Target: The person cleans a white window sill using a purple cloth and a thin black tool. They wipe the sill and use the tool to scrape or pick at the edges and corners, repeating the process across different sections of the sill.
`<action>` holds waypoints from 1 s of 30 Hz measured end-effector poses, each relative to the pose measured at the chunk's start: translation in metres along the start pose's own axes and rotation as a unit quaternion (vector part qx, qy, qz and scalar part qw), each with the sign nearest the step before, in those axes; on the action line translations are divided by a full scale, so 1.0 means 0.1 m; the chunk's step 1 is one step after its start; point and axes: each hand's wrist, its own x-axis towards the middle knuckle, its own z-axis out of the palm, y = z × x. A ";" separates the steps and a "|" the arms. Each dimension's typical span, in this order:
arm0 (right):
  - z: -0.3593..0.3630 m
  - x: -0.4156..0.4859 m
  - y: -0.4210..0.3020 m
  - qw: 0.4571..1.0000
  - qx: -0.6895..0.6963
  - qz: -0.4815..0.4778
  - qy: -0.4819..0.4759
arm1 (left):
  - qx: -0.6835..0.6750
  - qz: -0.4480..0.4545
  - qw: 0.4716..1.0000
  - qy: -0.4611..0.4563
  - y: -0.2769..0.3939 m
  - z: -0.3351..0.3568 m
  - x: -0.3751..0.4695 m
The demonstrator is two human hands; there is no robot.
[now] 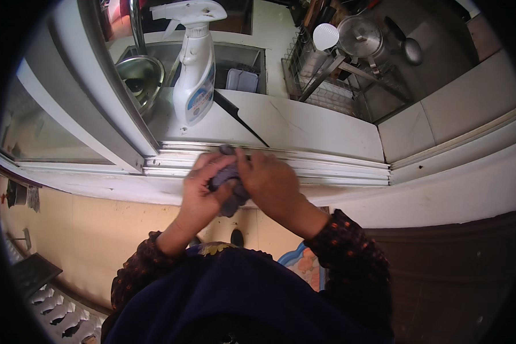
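Observation:
Bunched between my two hands is a dark grey-purple cloth [228, 180], held just over the white sliding-window track [339, 168]. My left hand [204, 185] grips it from the left, fingers bent around it. From the right, my right hand [271, 180] closes on the same cloth, its fingertips mostly hidden. Beyond the track a white spray bottle [194, 77] stands upright on the white counter [318, 118]. A dark, thin-ended tool, perhaps a comb or knife [236, 112], lies beside the bottle with its tip near the track.
A sliding window panel [69, 107] rises on the left. Past the counter are a sink [258, 71], a metal bowl [142, 79] and a wire dish rack [327, 88] with a lidded metal pot [361, 36]. A blue-edged mat [299, 266] lies on the floor below.

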 end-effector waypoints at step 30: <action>-0.20 -0.34 0.60 0.989 0.111 0.064 -0.068 | -0.039 -0.038 0.998 -0.034 0.13 0.40 0.04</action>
